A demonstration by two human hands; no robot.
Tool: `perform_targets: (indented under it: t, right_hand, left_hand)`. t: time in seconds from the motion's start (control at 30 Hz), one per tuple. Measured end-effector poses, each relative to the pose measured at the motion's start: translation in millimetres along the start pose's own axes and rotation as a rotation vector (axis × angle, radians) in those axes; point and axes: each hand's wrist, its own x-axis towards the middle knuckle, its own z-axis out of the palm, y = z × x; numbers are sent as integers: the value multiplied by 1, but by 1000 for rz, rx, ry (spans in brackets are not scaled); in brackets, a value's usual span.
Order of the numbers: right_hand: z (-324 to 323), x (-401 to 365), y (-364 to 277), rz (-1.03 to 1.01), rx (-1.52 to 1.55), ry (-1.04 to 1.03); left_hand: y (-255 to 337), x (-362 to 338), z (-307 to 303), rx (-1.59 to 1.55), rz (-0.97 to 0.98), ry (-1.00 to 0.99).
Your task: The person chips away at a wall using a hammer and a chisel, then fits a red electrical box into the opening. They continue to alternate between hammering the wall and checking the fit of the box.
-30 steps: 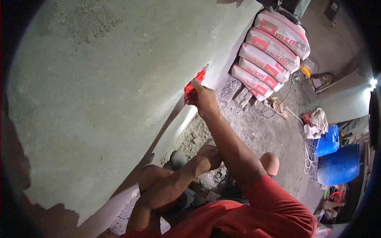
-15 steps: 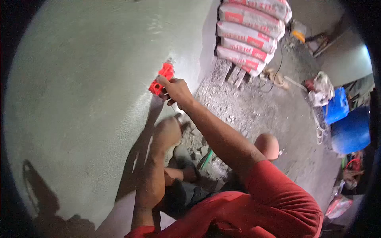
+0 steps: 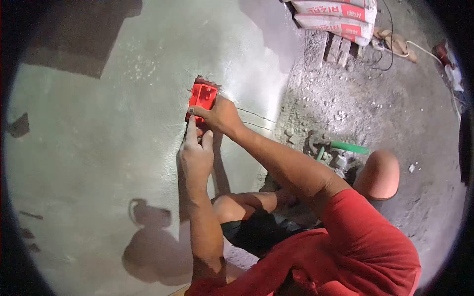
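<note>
A red electrical utility box (image 3: 203, 93) sits at a rough-edged hole in the grey plastered wall (image 3: 113, 128). My right hand (image 3: 222, 116) grips the lower part of the box, its thumb across the front and the other fingers mostly hidden behind. From below, my left hand (image 3: 196, 155) reaches up with its index finger stretched against the box's lower left edge. The left thumb stands apart from that finger, near the right hand's fingertips. How deep the box sits in the hole cannot be made out.
Cement bags (image 3: 335, 22) are stacked on a wooden pallet (image 3: 338, 51) at the upper right. Two thin lines run across the wall right of the box. A green-handled tool (image 3: 349, 147) lies among rubble near my knee (image 3: 377, 175). A cable (image 3: 391, 39) trails on the floor.
My left hand has risen from below to the box's lower edge. The box now stands more upright at the hole, still in my right hand. The view has shifted.
</note>
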Motion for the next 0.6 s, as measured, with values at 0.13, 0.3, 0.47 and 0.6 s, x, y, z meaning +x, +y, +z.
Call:
perform_targets:
  t: [0.13, 0.3, 0.47, 0.6]
  right_hand:
    - [5, 7, 14, -1, -40, -19]
    - [2, 11, 8, 24, -110, -63]
    - [3, 14, 7, 130, -106, -60]
    - [10, 8, 8, 90, -75, 57]
  left_hand:
    - [-1, 0, 4, -61, -46, 10]
    - [-7, 9, 8, 66, -5, -13]
    - [3, 7, 7, 55, -55, -56]
    - [6, 3, 6, 19, -99, -54]
